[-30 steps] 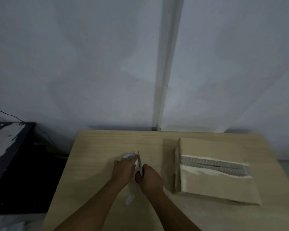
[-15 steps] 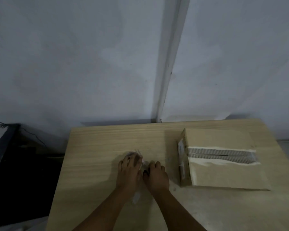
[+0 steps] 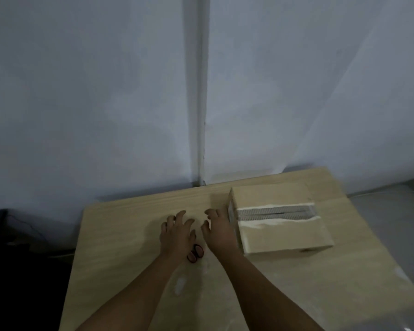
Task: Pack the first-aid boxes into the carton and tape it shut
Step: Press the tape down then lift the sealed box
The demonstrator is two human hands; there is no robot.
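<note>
Grey wall (image 3: pixel 105 91) behind, wooden table (image 3: pixel 129 235) below. On its right side sits the carton (image 3: pixel 285 235), flaps shut (torn strip across the top). Right hand (image 3: pixel 219 231) beside it, left hand (image 3: pixel 177 235) alongside, both spread, holding nothing. Scissors (image 3: pixel 196 253) peek between them.

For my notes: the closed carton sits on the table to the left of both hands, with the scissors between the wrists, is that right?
Not quite: the head view shows the carton to the right of both hands, beside the right hand. The rest holds: it is closed, on the table, with the scissors between the wrists.
</note>
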